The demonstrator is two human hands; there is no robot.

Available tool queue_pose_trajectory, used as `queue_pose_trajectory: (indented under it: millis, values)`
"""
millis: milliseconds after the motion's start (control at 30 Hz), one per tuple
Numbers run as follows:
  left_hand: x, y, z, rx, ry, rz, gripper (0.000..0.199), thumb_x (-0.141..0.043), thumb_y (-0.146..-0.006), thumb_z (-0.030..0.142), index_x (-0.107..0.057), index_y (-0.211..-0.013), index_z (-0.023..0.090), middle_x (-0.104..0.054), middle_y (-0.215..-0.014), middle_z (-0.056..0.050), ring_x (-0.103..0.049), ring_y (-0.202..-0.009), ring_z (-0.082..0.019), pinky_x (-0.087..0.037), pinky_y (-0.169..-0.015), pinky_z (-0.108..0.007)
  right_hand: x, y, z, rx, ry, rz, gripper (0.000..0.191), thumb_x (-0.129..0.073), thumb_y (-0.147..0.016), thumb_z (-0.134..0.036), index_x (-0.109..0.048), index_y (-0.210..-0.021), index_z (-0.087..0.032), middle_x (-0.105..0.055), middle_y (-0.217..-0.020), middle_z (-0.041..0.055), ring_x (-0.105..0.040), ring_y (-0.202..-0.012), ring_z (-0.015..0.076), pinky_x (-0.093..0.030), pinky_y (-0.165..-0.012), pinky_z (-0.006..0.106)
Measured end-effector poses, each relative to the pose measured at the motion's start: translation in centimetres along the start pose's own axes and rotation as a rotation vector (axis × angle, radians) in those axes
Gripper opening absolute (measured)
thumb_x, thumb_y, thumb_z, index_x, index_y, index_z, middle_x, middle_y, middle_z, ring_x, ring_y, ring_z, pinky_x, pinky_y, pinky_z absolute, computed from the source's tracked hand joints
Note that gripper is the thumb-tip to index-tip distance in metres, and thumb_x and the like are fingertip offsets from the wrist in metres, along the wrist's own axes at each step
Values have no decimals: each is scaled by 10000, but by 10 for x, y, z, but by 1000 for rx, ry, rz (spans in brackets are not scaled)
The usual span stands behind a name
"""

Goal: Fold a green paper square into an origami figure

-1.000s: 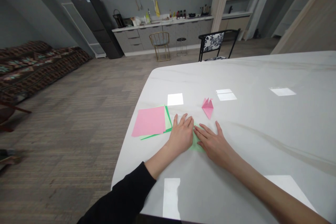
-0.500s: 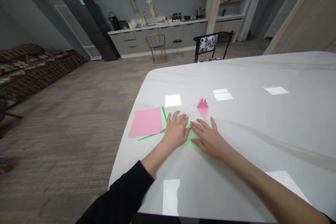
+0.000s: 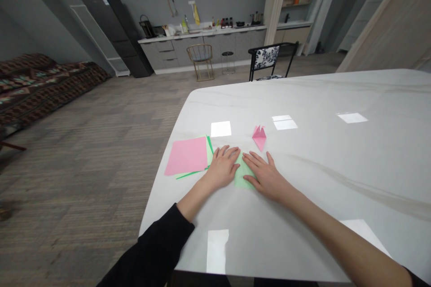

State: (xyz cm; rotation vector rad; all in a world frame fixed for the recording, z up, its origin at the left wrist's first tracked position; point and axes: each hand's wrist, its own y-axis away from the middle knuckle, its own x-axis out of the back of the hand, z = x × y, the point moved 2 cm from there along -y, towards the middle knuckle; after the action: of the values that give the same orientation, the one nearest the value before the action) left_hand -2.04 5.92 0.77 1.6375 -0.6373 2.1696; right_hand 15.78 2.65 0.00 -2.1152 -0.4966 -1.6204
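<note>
A pale green sheet of paper [image 3: 243,180] lies flat on the white table, partly covered by my hands. My right hand [image 3: 266,176] rests on its right side, fingers stretched out and pointing up and left. At the sheet's left edge is my left hand [image 3: 222,168], fingers spread and palm down, with its thumb near the paper. Left of that hand is a stack of square paper, a pink sheet [image 3: 186,156] on top and green sheets [image 3: 209,150] showing beneath. Beyond my right hand sits a folded pink paper figure [image 3: 259,137] with pointed tips.
The glossy white table [image 3: 323,152] reaches far to the right; its left edge runs close by the paper stack. Behind it stand a black chair [image 3: 267,58] and a gold-framed chair [image 3: 201,60]. A kitchen counter [image 3: 208,33] lines the back wall.
My left hand has shifted slightly left, uncovering more of the pale green paper. My right hand stays on the sheet, nearly unmoved.
</note>
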Motion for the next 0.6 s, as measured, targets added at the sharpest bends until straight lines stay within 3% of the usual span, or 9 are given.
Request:
queue_pose_trajectory:
  millis: [167, 333, 467, 600]
  values:
    - [4, 4, -3, -22, 17, -41, 524, -448, -951, 381, -387, -1448, 229, -400, -1522, -77, -268, -1421, -339, -229, -1138, -571, 1, 4, -1, -2, 0, 16, 528, -353, -994, -411, -370, -1471, -186, -395, -1527, 131, -282, -1441, 298, -106, -1138, 633]
    - [8, 6, -4, -12, 38, 49, 496, -558, -900, 428, -502, -1343, 212, -482, -1429, -121, -334, -1376, -330, -273, -1126, -544, 4, 6, -1, -24, -17, 75, 479, -428, -971, -402, -444, -1402, -194, -471, -1470, 140, -372, -1381, 293, -213, -1112, 556]
    - [9, 9, -2, -6, 87, 86, 521, -643, -843, 435, -531, -1304, 220, -479, -1413, -121, -363, -1348, -321, -314, -1115, -511, 9, 6, 3, -188, -54, 134, 440, -575, -893, -441, -534, -1263, -205, -581, -1285, 139, -516, -1182, 301, -389, -928, 465]
    - [8, 13, 5, -34, 106, 64, 602, -673, -812, 463, -499, -1344, 241, -442, -1453, -107, -336, -1364, -333, -287, -1132, -524, 14, 6, 6, -281, -44, 151, 375, -655, -838, -462, -585, -1098, -201, -619, -1064, 106, -559, -987, 287, -405, -812, 416]
